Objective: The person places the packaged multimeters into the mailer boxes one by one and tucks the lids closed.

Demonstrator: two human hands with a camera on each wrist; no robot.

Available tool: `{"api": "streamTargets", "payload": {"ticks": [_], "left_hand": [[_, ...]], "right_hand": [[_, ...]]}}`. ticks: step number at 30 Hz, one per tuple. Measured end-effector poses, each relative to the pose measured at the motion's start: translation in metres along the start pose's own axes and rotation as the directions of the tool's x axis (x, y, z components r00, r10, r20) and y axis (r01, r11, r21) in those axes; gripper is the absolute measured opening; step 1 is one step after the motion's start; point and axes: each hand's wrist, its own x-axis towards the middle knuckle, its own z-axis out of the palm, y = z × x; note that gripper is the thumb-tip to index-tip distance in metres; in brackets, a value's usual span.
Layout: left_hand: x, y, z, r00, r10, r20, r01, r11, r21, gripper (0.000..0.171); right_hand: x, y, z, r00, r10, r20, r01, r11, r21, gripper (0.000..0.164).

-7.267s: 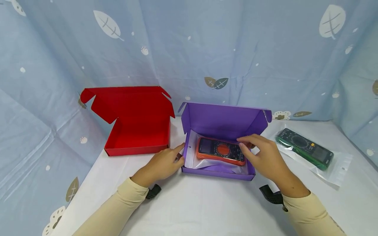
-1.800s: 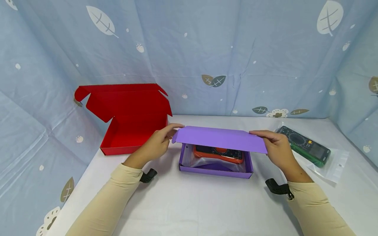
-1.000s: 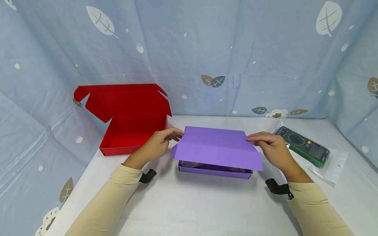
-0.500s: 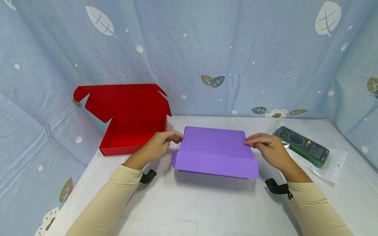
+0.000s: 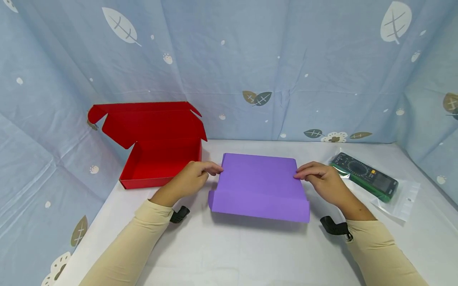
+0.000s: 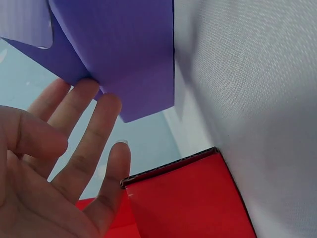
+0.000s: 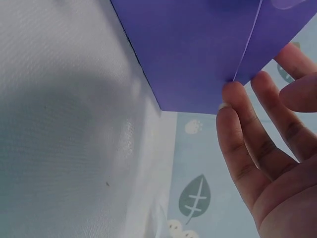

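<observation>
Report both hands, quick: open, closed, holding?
Left hand: open, touching the left side of the purple box, not gripping.
Right hand: open, touching its right side, not gripping.

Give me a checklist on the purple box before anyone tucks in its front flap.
1. Lid folded down over the purple box: ok.
2. Front flap tucked in: not ok; it sticks out past the front.
3. Left side tab folded in: not ok; it juts out beside the flap.
4. Hands at the sides: ok; left hand fingertips at the left side, right hand fingertips at the right.
5. Contents lying properly inside: cannot tell; the lid hides them.
6. Neighbours out of the way: ok; the open red box and bagged green multimeter lie apart from it.
</observation>
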Motion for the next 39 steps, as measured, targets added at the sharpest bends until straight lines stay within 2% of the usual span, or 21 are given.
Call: {"api": "streamTargets", "payload": {"ticks": [5, 15, 32, 39], "left_hand": [[-0.0006, 0.0007, 0.0000, 1.000, 0.011, -0.006, -0.011, 1.000, 0.019, 0.048], [-0.0011, 0.0011, 0.0009, 1.000, -0.007, -0.002, 0.007, 0.998, 0.064, 0.041], [-0.0024, 0.0019, 0.0043, 0.997, 0.071, 0.004, -0.070, 0.978, 0.194, 0.037], [-0.0032, 0.0028, 0.0051, 0.998, 0.064, -0.003, -0.062, 0.975, 0.211, 0.038]], "right_hand": [[-0.0003, 0.0011, 0.0012, 0.999, -0.033, -0.009, 0.033, 0.999, -0.040, 0.030], [-0.0006, 0.0005, 0.0029, 0.997, -0.077, -0.001, 0.076, 0.991, -0.111, 0.031], [-0.0007, 0.0021, 0.0048, 0.995, -0.096, 0.032, 0.101, 0.973, -0.206, 0.037], [-0.0012, 0.0021, 0.0057, 0.991, -0.126, 0.043, 0.133, 0.965, -0.227, 0.037]]}}
